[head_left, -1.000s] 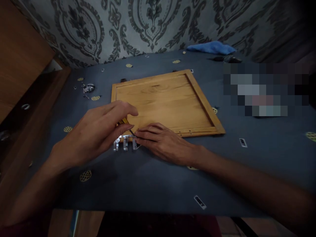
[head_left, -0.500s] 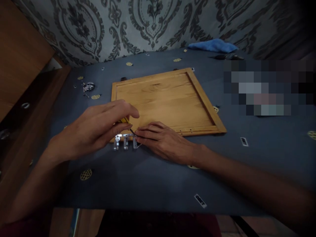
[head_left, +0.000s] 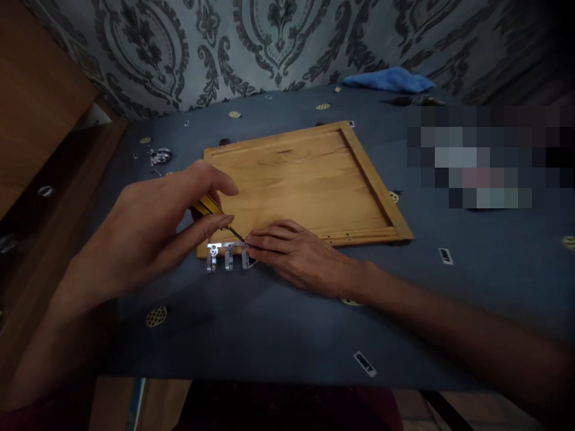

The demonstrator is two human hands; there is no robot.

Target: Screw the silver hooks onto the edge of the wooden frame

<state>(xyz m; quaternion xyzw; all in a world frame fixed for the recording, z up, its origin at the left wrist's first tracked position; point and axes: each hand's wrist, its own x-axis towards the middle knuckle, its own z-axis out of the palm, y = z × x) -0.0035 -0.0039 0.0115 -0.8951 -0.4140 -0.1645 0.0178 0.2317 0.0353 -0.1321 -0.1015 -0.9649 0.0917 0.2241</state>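
"Screwdriver (head_left: 207, 205) first: from the head camera, which hand has it?"

"The left hand (head_left: 168, 224). Thumb and fingers are closed around its yellow-and-black handle, with the slim shaft slanting down to the right hand (head_left: 299, 260). The tip meets the metal hook rail (head_left: 230, 246) just beside those fingertips; whether it sits in a screw is too small to tell."

"Is the right hand gripping anything?"

"I can't tell. It lies palm down, fingers together, over the near edge of the framed wooden panel (head_left: 291, 185) and the right end of the rail. What its fingertips do underneath is hidden."

"Where exactly is the rail?"

"Along the panel's near edge, by the left corner, with its silver hooks jutting out over the patterned tablecloth (head_left: 269, 341). The panel itself lies flat on that cloth, and small dark holes show in its near edge, right of the hand."

"What else is around?"

"Small metal parts (head_left: 160, 157) beyond the left hand, near the panel's far left corner. A crumpled blue cloth (head_left: 389, 79) rests at the back right, against the damask-patterned wall covering (head_left: 278, 36)."
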